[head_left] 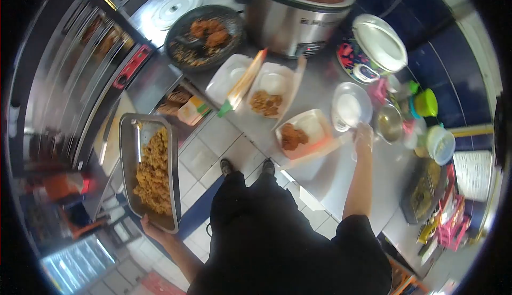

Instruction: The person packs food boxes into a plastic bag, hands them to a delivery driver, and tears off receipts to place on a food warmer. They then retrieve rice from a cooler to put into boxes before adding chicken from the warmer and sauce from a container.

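Note:
At the left, my left hand (153, 226) grips the near end of a deep metal tray (128, 183), fingers mostly hidden beneath it. Golden-brown fried pieces (157, 175) fill much of the tray, which hangs above the floor beside the counter. My right hand (364, 136), in a clear glove, is over the counter at the near rim of a clear plastic bowl (365, 103) containing something round and white (348, 111). Blur smears its fingers, so I cannot tell whether they hold anything. Nearest to its left is a paper food box (318, 124) with a reddish-brown fried piece (293, 136).
Two more open boxes (230, 81) (277, 84) stand farther back, one with brown pieces. Behind them are a dark pan (176, 41) and a large steel cooker (272, 25). A lidded patterned pot (349, 60), a metal bowl (389, 124) and a dark tray (421, 191) line the right.

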The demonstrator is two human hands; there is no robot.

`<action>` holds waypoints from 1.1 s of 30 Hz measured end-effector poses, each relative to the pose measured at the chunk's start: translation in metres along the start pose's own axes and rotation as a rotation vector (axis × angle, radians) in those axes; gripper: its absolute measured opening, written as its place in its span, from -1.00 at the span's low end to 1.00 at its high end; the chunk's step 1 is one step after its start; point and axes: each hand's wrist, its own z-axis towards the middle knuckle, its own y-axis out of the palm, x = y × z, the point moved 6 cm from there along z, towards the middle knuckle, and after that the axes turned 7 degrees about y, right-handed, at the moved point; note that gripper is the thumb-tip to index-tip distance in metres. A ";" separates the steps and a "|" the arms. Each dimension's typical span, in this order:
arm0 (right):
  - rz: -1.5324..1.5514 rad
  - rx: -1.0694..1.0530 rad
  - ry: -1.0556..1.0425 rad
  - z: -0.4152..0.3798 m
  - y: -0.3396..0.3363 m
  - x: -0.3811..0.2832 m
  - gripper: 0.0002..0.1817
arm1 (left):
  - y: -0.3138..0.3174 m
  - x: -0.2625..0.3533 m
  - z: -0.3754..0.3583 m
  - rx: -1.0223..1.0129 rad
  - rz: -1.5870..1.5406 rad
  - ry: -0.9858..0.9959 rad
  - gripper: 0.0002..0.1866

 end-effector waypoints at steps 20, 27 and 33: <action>-0.266 -0.116 -0.120 0.044 0.167 0.200 -0.50 | -0.048 0.036 0.047 0.024 -0.250 0.787 -0.43; -0.298 -0.450 0.051 0.016 0.300 0.323 -0.60 | -0.074 0.047 0.156 -0.016 -0.334 0.794 -0.52; -0.437 -0.607 0.275 -0.032 0.393 0.366 -0.66 | -0.035 0.106 0.288 0.148 -0.445 0.747 -0.77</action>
